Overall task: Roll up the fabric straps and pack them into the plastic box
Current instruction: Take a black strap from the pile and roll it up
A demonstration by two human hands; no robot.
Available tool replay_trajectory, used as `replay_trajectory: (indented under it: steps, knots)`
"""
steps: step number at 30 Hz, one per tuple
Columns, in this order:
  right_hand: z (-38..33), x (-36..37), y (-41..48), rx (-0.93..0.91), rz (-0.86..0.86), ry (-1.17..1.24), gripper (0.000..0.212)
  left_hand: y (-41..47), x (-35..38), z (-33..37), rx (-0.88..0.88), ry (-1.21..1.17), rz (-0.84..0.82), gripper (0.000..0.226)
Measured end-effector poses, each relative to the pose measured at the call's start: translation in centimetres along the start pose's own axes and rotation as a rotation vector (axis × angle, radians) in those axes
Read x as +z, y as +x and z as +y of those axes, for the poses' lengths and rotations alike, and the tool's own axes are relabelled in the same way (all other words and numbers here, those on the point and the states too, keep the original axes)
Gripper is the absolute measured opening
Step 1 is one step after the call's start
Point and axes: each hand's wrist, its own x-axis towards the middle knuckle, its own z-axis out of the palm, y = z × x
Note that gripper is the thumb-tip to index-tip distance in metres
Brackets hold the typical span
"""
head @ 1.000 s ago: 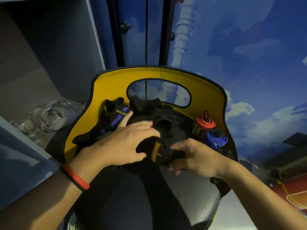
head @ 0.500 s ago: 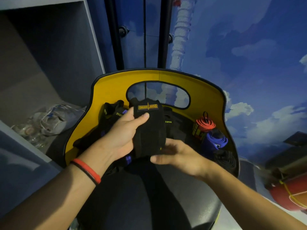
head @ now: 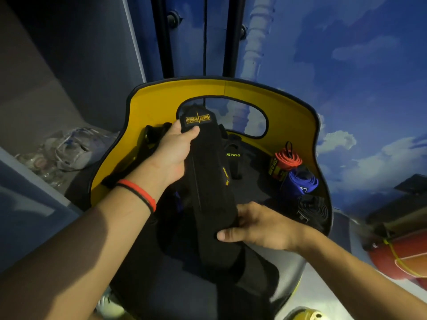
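A long black fabric strap (head: 208,181) with a yellow label at its far end is stretched flat above a chair seat. My left hand (head: 172,153) pinches its far end just below the label. My right hand (head: 256,224) grips its near part from the right side, and the strap's tail hangs below. More black straps (head: 232,155) lie loose on the seat behind. Three rolled straps sit at the seat's right edge: a red one (head: 287,158), a blue one (head: 299,182) and a black one (head: 313,210). No plastic box is in view.
The chair (head: 161,100) has a yellow back with an oval cut-out and a dark seat. A shelf on the left holds crumpled clear plastic bags (head: 69,148). The wall behind is painted with blue sky. A red object (head: 399,257) lies at the right.
The black strap was bunched on the seat, then lifted; now it is pulled out long between my hands. My left hand moved up and away, my right hand came nearer.
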Motion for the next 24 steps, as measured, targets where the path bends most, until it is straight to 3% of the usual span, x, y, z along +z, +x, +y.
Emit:
replay_trajectory:
  steps: [5,9,11,14,17,20,22,24]
  knots:
    - [1.6,2.1,-1.2,0.292,-0.039,0.115,0.038,1.3,0.5,-1.0,0.015,0.058,-0.005,0.023]
    - [1.8,2.6,-2.8,0.477,-0.210,0.038,0.046,2.2,1.2,-3.1,0.030,0.130,-0.075,0.028]
    - [2.2,2.4,-2.7,0.441,-0.189,-0.191,0.053,2.4,1.4,-3.8,0.029,0.192,-0.077,0.032]
    - [2.2,1.3,-2.8,0.341,-0.252,-0.573,0.039,3.1,1.4,-4.9,0.014,0.277,-0.072,0.050]
    - [2.8,0.9,-3.0,0.339,-0.312,-0.552,0.042,6.1,0.6,-7.4,0.025,0.317,-0.078,0.080]
    - [3.4,0.6,-2.9,0.307,-0.349,-0.620,0.037,7.6,0.1,-8.9,0.054,0.343,-0.090,0.088]
    - [3.7,0.3,-2.6,0.258,-0.237,-0.707,0.034,6.8,0.4,-7.8,0.064,0.351,-0.076,0.084]
    - [4.2,0.0,-2.4,0.082,0.075,-0.960,0.032,5.1,1.2,-6.0,0.080,0.357,-0.058,0.067]
